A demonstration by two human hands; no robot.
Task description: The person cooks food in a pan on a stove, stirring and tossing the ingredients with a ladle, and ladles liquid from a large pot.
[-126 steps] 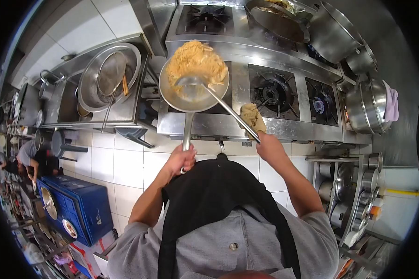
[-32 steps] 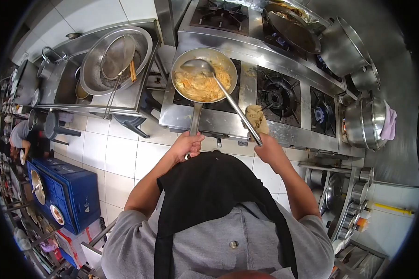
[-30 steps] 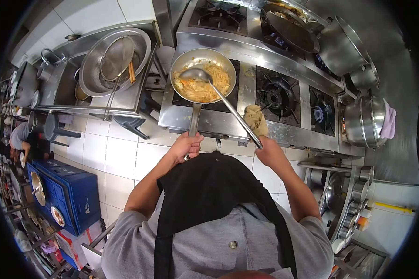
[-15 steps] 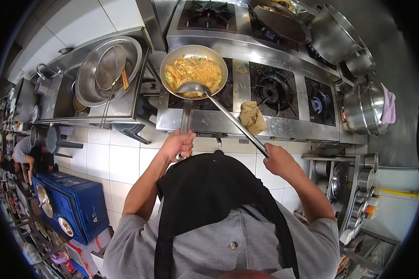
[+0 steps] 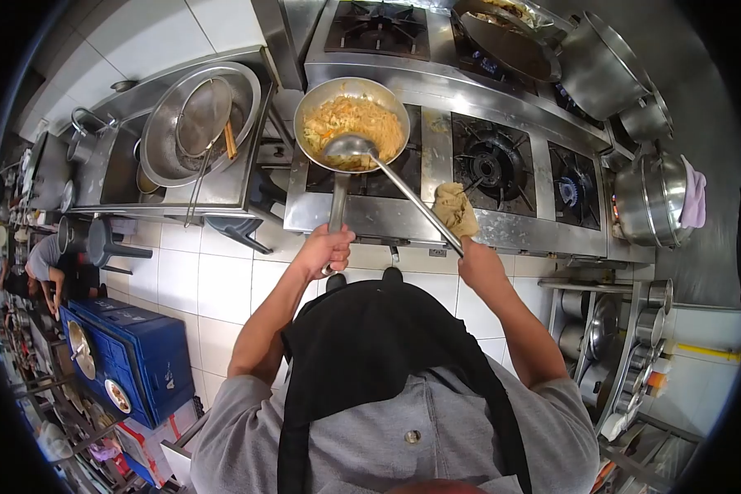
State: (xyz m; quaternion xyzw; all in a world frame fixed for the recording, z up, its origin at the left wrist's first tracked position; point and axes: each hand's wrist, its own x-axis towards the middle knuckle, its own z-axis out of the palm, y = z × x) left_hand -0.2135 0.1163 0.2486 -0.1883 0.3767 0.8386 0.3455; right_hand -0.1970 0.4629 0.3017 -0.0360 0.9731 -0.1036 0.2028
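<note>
Left grip around pan handle, long axis forward toward stove

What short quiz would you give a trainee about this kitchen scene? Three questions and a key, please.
1. Which hand holds the ladle: a) left; b) right; c) neither?
2. True or false: the crumpled cloth lies on the stove.
3. Fill in: in the stove's row nearest the person, a blue flame shows at the ___ burner.

Key:
1. b; the left hand grips the pan's handle.
2. True.
3. Rightmost.
</note>
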